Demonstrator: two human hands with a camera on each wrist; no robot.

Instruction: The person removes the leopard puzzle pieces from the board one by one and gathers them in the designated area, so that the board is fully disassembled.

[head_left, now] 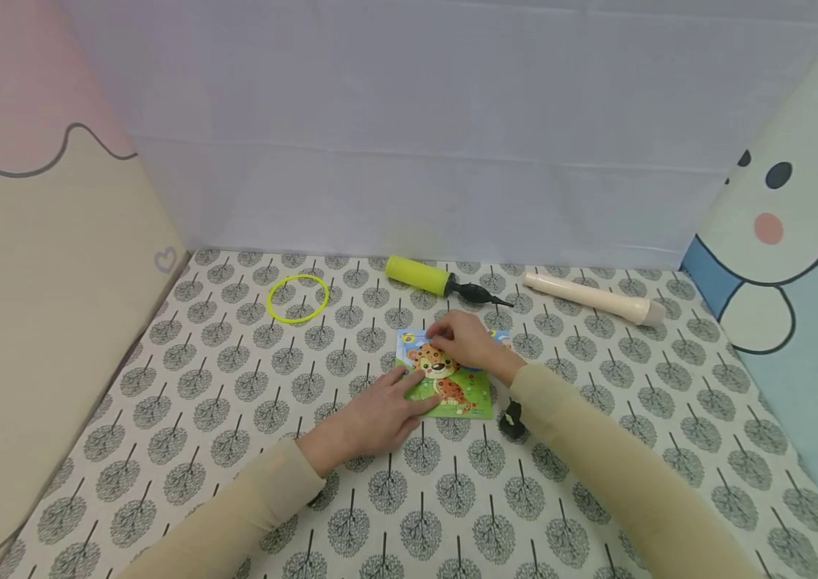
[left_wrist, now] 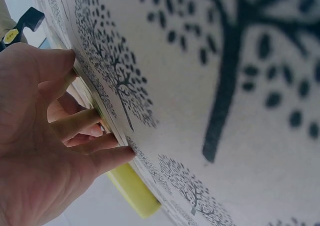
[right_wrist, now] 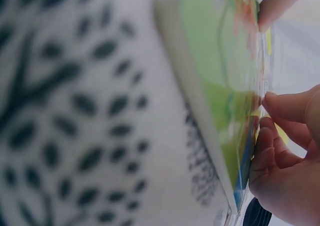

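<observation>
A flat picture puzzle point(head_left: 477, 402) with a spotted leopard cub on green grass lies on the patterned cloth. My left hand point(head_left: 383, 410) rests across its left side with fingers spread and nearly straight. Over the upper part, my right hand point(head_left: 470, 342) is bent down, thumb and fingertips drawn close together right at the picture's surface. Seen from the right wrist, the puzzle point(right_wrist: 210, 85) stands edge-on with a pale, thick rim, and the right fingers point(right_wrist: 267, 148) meet its face. I cannot tell whether a loose piece is between them.
Behind the puzzle lies a yellow hand pump point(head_left: 419, 276) with a black nozzle. A thin yellow ring point(head_left: 271, 310) is at the back left, a cream tube point(head_left: 589, 297) at the back right. A small black device point(head_left: 512, 420) sits at the right sleeve. Fabric walls enclose the back and sides.
</observation>
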